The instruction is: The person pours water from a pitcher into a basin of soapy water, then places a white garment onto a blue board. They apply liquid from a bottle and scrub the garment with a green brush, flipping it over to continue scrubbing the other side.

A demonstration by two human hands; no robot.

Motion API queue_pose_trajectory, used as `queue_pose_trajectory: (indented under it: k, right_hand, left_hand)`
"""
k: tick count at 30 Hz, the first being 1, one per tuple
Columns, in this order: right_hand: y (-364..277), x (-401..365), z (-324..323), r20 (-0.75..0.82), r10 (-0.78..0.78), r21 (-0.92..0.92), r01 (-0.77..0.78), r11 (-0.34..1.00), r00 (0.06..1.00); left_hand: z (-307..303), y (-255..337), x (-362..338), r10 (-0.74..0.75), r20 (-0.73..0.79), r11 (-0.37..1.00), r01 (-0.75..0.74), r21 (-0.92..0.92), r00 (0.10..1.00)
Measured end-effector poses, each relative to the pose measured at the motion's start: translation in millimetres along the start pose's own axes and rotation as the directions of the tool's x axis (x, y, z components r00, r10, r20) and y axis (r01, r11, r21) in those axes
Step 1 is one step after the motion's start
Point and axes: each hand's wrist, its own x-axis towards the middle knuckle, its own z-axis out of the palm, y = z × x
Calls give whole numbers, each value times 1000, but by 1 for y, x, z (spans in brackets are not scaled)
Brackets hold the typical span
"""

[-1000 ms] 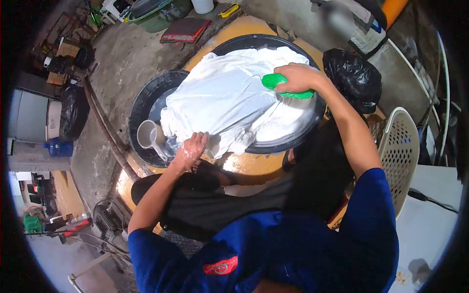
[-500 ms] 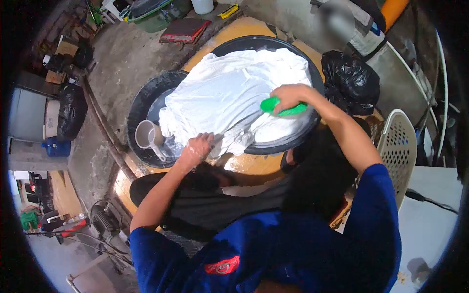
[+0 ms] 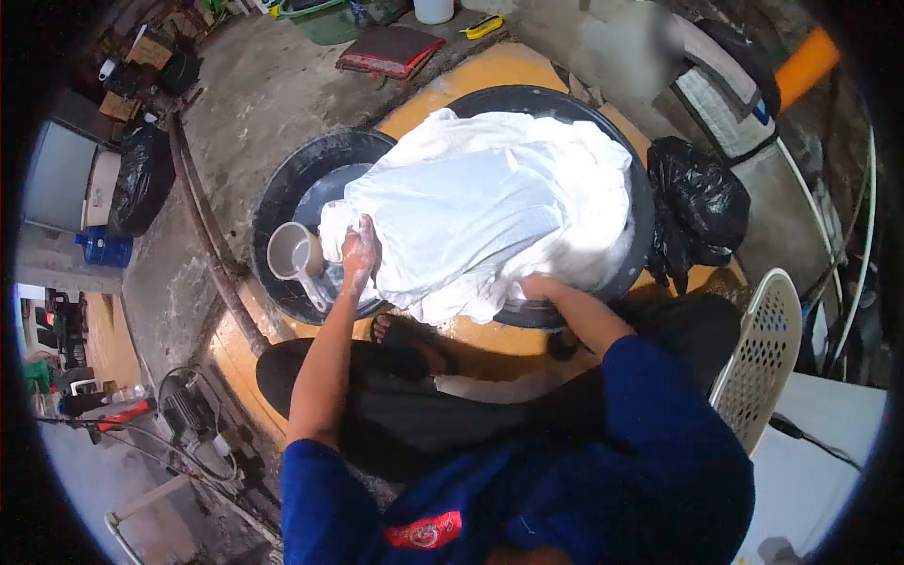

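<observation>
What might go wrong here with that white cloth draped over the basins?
The white cloth hangs past the near rim of the large basin by the right hand; it may slip onto the floor. The left hand presses beside the grey mug and might knock it over.

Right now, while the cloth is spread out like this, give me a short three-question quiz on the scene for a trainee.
1. True or false: the left hand lies on the white cloth, right beside the grey mug.
2. What sits just right of the large basin? A) black bag B) red bucket C) wooden stool
3. Short answer: where is the right hand?

Key: 1 true. 2 A. 3 At the near edge of the white cloth, by the rim of the large basin.
</observation>
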Motion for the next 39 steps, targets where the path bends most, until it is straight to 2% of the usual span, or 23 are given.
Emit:
queue_pose_trajectory:
  k: [3,5,7,10,12,13,14,15,16,17,18,19,20,24,26,28,30,31,32,33,34,37,39]
  right_hand:
    - [-23,-37,-40,-27,171,-15,-171,985,985]
    - [-21,-61,-78,56,63,157,-71,985,996]
    - [-3,-72,-107,116,-297,605,170,778,948]
    - [-50,-84,-180,-181,-382,841,344,418,906]
    - [-133,-54,-202,-651,11,578,485,656,759]
    - [-175,-28,-205,-862,36,290,434,853,505]
    - [-217,-56,-234,-710,128,475,337,813,692]
    - [-240,-31,-225,-813,70,347,384,856,577]
    - [-229,-17,-219,-829,85,324,351,879,553]
    - [-215,-2,-209,-838,100,309,315,897,537]
    - [-167,8,-190,-878,289,386,208,899,381]
    - [-92,33,-160,-932,349,362,278,890,96]
    - [-23,21,-144,-898,429,436,314,843,96]
    - [17,20,-156,-875,477,483,74,873,78]
    - [-124,25,-195,-937,336,347,176,921,94]
    - [-190,1,-218,-935,160,269,340,901,316]
    - [-159,34,-202,-914,324,379,226,897,246]
    - [-95,40,-183,-920,391,385,252,888,31]
    - [-37,20,-174,-813,556,573,71,817,171]
    - [28,36,-155,-828,560,552,137,823,-28]
    - [30,40,-159,-851,525,523,62,850,-19]
    - [-44,45,-185,-882,458,463,23,886,111]
    - [-172,21,-220,-945,285,323,311,894,161]
  left_hand:
    - [4,0,-4,31,-38,980,-38,-197,999]
    - [2,12,2,34,-39,951,-44,-307,999]
    - [3,19,-3,-17,-14,924,10,-382,1000]
    - [11,19,6,-94,-59,882,56,-468,994]
    - [7,27,2,-135,-47,902,104,-419,990]
    - [7,27,3,-203,-22,880,173,-443,979]
    - [15,-15,15,-40,-40,876,16,-482,998]
    - [25,-54,26,121,-65,846,-137,-515,991]
    - [20,-34,18,-4,8,695,9,-719,1000]
    - [17,-16,10,-126,-15,800,93,-593,992]
    - [15,6,7,-238,-64,868,183,-461,969]
    - [13,18,5,-336,-131,904,280,-322,933]
    - [10,21,5,-345,-48,885,308,-350,937]
    - [18,12,11,-353,-105,885,295,-359,930]
    - [24,5,10,-377,-219,904,306,-299,900]
    - [16,0,1,-362,-43,873,322,-367,931]
    - [11,16,-2,-338,-2,866,310,-391,941]
    - [13,25,1,-363,-25,880,333,-338,932]
    - [12,29,1,-387,-42,892,362,-270,921]
    - [9,31,0,-406,-61,900,387,-200,912]
    - [11,19,6,-370,-53,915,354,-194,928]
    - [13,24,6,-406,-85,897,379,-227,910]
    - [8,20,2,-415,-16,880,396,-264,910]
